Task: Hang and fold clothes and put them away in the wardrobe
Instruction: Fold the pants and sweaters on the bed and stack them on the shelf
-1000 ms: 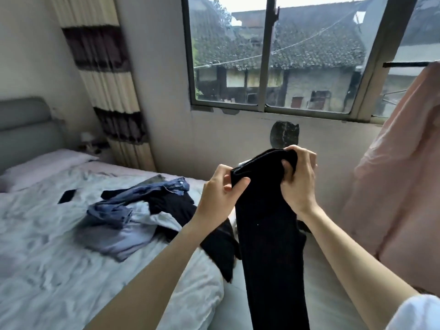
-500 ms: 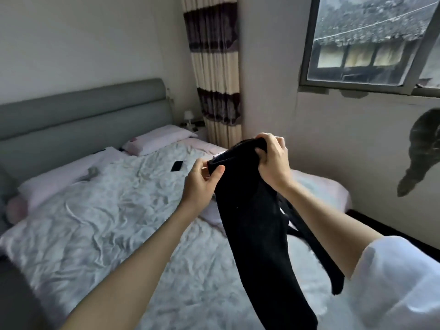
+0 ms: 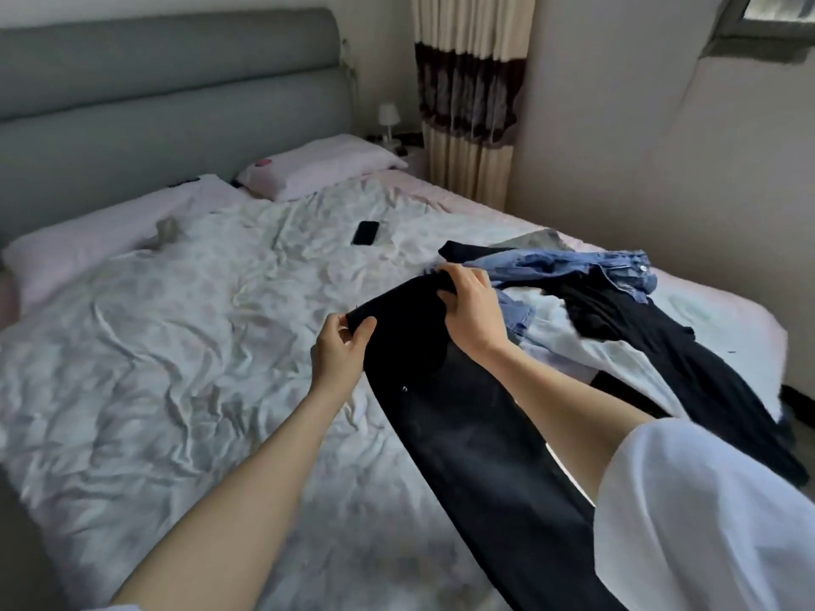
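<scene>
Black trousers (image 3: 458,416) stretch from my hands down toward the lower right, low over the bed (image 3: 154,346). My left hand (image 3: 339,350) pinches one corner of their waistband between thumb and fingers. My right hand (image 3: 472,310) grips the other end of the waistband from above. Just beyond my right hand lies a pile of clothes (image 3: 595,302): blue jeans (image 3: 573,266), a pale blue garment and a long black garment (image 3: 688,372) that trails off the bed's right side.
A black phone (image 3: 365,232) lies on the crumpled white cover. Two pink pillows (image 3: 317,165) rest against the grey headboard (image 3: 167,90). A small lamp (image 3: 388,119) and a striped curtain (image 3: 467,94) stand in the far corner.
My view has swung left and down from the window to the bed. Both hands have lowered the black trousers from chest height to just above the cover, spreading the waistband wider.
</scene>
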Available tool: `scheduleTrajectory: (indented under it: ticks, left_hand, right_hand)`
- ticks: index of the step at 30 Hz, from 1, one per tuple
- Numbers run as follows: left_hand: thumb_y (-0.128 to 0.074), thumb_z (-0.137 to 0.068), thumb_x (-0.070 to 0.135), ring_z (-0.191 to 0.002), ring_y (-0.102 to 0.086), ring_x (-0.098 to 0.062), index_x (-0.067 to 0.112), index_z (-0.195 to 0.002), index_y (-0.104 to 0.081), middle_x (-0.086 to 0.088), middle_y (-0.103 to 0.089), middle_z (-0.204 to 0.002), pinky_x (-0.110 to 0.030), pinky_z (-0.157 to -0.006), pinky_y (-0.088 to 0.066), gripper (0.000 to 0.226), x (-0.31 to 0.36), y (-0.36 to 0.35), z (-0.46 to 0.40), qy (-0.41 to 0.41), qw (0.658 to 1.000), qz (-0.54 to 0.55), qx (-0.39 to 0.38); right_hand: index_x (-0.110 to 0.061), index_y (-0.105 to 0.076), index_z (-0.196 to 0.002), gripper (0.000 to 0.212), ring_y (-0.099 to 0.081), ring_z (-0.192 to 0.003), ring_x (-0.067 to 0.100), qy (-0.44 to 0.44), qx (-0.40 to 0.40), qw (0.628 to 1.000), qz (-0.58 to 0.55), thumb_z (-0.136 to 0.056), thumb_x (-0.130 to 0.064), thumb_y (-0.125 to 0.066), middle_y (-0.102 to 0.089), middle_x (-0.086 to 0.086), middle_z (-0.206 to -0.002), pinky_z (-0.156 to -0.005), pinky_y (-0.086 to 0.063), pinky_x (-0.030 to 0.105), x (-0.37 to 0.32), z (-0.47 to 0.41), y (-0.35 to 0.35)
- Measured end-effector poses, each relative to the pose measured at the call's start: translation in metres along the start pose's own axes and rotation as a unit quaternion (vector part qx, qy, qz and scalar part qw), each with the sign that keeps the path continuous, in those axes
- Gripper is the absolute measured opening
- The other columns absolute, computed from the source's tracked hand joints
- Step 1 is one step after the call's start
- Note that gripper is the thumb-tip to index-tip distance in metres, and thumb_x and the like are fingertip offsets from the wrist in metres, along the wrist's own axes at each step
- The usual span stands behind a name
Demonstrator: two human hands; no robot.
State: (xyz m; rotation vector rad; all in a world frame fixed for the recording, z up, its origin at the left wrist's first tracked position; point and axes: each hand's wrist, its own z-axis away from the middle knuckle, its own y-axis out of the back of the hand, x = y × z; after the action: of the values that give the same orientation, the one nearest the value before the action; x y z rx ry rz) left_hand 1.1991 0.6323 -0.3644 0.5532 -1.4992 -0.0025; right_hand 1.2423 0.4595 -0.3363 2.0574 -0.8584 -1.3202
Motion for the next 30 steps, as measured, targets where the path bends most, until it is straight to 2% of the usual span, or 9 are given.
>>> scheduleTrajectory:
  ticks: [3, 6, 12, 16, 19, 21, 24, 28, 30]
  left_hand:
    - [-0.052, -0.094, 0.035, -0.099, -0.056, -0.026, 0.008, -0.107, -0.049, -0.005, -0.058, -0.104, -0.032, -0.081, -0.043, 0.03, -0.047, -0.019, -0.031, 0.082, 0.994, -0.037, 0.063]
    - [-0.042, -0.097, 0.034, -0.122, -0.045, -0.031, 0.005, -0.128, -0.037, -0.012, -0.043, -0.135, -0.038, -0.097, -0.038, 0.043, -0.109, -0.044, -0.029, 0.156, 0.979, -0.109, 0.076]
    - [-0.045, -0.096, 0.025, -0.144, -0.007, -0.027, 0.011, -0.147, -0.022, -0.012, -0.007, -0.157, -0.043, -0.114, -0.018, 0.057, -0.182, -0.106, 0.082, 0.048, 0.976, -0.213, -0.004]
    - [-0.047, -0.095, 0.021, -0.145, 0.001, -0.027, 0.009, -0.149, -0.01, -0.013, 0.006, -0.157, -0.04, -0.117, -0.016, 0.066, -0.207, -0.136, 0.166, 0.107, 0.973, -0.198, -0.06]
    - [-0.048, -0.095, 0.021, -0.145, 0.0, -0.026, 0.009, -0.149, -0.006, -0.008, 0.016, -0.155, -0.039, -0.116, -0.02, 0.07, -0.211, -0.157, 0.215, 0.071, 0.967, -0.213, -0.121]
    - [-0.05, -0.095, 0.018, -0.145, -0.003, -0.021, 0.009, -0.149, -0.007, -0.006, 0.016, -0.155, -0.028, -0.115, -0.022, 0.07, -0.206, -0.167, 0.235, 0.069, 0.969, -0.202, -0.122]
    - [-0.047, -0.095, 0.007, -0.139, -0.004, -0.006, 0.007, -0.148, -0.011, -0.006, 0.007, -0.157, 0.004, -0.1, -0.007, 0.064, -0.19, -0.182, 0.256, 0.114, 0.981, -0.136, -0.078]
    - [-0.049, -0.094, 0.003, -0.141, -0.021, -0.023, 0.008, -0.148, -0.014, -0.009, -0.009, -0.155, -0.03, -0.112, -0.028, 0.065, -0.188, -0.196, 0.266, 0.211, 0.974, -0.082, 0.016]
    - [-0.048, -0.095, 0.007, -0.133, -0.036, -0.028, 0.009, -0.149, -0.015, -0.011, -0.019, -0.152, -0.037, -0.109, -0.033, 0.063, -0.184, -0.202, 0.268, 0.267, 0.961, -0.07, 0.032]
  right_hand:
    - [-0.018, -0.028, -0.145, 0.055, -0.024, -0.138, 0.023, -0.009, -0.05, 0.998, 0.027, -0.094, -0.016, -0.048, -0.035, 0.005, -0.147, -0.107, -0.028, 0.038, 0.028, -0.004, -0.047]
    - [-0.02, -0.022, -0.148, 0.055, -0.013, -0.143, 0.021, -0.005, -0.114, 0.99, 0.081, -0.096, -0.016, -0.041, -0.023, 0.002, -0.154, -0.113, -0.019, 0.042, 0.065, 0.04, -0.092]
    - [-0.013, -0.044, -0.136, 0.05, -0.038, -0.133, 0.033, -0.051, -0.15, 0.975, 0.153, -0.09, -0.022, -0.028, -0.046, 0.012, -0.139, -0.104, -0.027, 0.061, 0.133, 0.175, -0.126]
    - [-0.017, -0.033, -0.143, 0.058, -0.028, -0.139, 0.031, -0.148, -0.231, 0.938, 0.211, -0.091, -0.033, -0.017, -0.035, 0.012, -0.148, -0.108, -0.019, 0.061, 0.184, 0.258, -0.114]
    - [-0.02, -0.032, -0.143, 0.055, -0.027, -0.14, 0.031, -0.181, -0.268, 0.912, 0.252, -0.093, -0.036, -0.018, -0.033, 0.012, -0.149, -0.107, -0.019, 0.062, 0.215, 0.302, -0.093]
    - [-0.022, -0.033, -0.143, 0.053, -0.027, -0.14, 0.029, -0.189, -0.272, 0.905, 0.267, -0.094, -0.037, -0.02, -0.034, 0.01, -0.149, -0.106, -0.02, 0.063, 0.227, 0.321, -0.078]
    - [-0.03, -0.018, -0.148, 0.059, -0.004, -0.145, 0.021, -0.254, -0.239, 0.899, 0.267, -0.092, -0.044, -0.005, -0.012, 0.002, -0.157, -0.112, -0.001, 0.057, 0.245, 0.348, -0.055]
    - [-0.034, -0.007, -0.148, 0.049, 0.01, -0.145, 0.016, -0.357, -0.198, 0.891, 0.199, -0.1, -0.036, -0.017, 0.002, -0.004, -0.158, -0.113, 0.004, 0.056, 0.264, 0.377, -0.027]
    - [-0.034, -0.007, -0.148, 0.05, 0.007, -0.145, 0.016, -0.407, -0.174, 0.884, 0.153, -0.1, -0.033, -0.02, 0.002, -0.004, -0.158, -0.113, -0.001, 0.055, 0.278, 0.393, -0.012]
